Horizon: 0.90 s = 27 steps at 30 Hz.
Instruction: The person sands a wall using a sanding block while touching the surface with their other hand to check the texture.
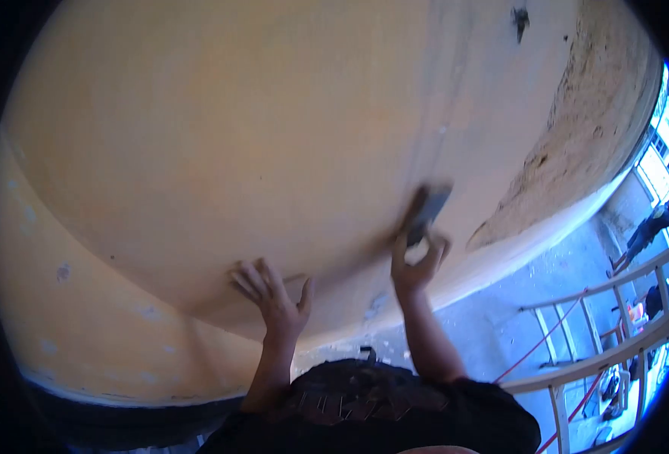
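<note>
My right hand (419,266) grips a dark rectangular block (428,206) by its lower end, fingers curled round it. The block is blurred and overlaps the yellowish wall (274,151). To the left, my left hand (275,299) is open, its fingers spread at the wall's surface with nothing held. Grey streaks run up the wall above the block. Right of them, a rough brown patch (569,136) shows where the smooth surface is broken away.
A wooden ladder (622,348) stands at the right, with a red cord (542,340) near it. Beyond it, a person in dark clothes (648,231) is by bright windows. A corner joins another yellow wall (85,303) at left. Grey floor (493,310) lies below.
</note>
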Each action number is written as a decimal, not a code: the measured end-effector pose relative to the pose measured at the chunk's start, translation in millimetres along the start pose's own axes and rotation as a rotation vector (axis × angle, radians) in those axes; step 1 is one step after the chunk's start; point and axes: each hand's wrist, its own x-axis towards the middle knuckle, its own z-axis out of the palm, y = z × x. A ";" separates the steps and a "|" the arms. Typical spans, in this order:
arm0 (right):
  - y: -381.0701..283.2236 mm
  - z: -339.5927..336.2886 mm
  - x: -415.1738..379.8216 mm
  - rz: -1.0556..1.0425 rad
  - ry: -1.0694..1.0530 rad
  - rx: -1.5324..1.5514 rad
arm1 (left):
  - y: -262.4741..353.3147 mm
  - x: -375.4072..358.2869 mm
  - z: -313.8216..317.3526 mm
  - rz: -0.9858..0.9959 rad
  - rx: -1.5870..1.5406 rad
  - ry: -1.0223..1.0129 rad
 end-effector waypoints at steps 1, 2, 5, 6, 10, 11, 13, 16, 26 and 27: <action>-7.7 6.6 34.0 -0.053 0.044 -0.003 | 1.6 -2.4 -4.4 0.007 0.001 -0.036; -15.4 13.2 68.1 -0.106 0.089 -0.008 | 7.2 1.8 -4.3 -0.026 -0.026 -0.042; -49.8 21.4 159.0 -0.035 0.152 0.073 | 10.3 -1.4 -4.5 -0.052 -0.033 -0.067; -51.2 21.3 158.9 -0.025 0.141 0.066 | 8.1 -0.9 -2.9 -0.053 -0.027 -0.061; -22.8 11.3 65.3 -0.085 0.065 -0.062 | -1.3 -7.0 -2.3 -0.023 -0.001 -0.102; -10.8 7.1 17.5 -0.043 0.044 -0.061 | -1.6 -8.6 -5.2 -0.009 -0.004 -0.123; -31.1 0.7 -3.7 0.087 0.005 -0.048 | 2.4 -8.4 -4.2 -0.003 -0.013 -0.146; -30.0 8.9 67.2 -0.028 0.082 -0.072 | -1.2 -8.4 -13.0 0.061 -0.028 -0.199; 12.4 -2.2 9.8 -0.060 0.007 -0.137 | -5.6 -13.6 -14.9 0.073 -0.040 -0.208; 23.4 -5.5 -40.4 -0.036 -0.030 -0.149 | -5.7 -13.4 -18.6 0.092 -0.032 -0.221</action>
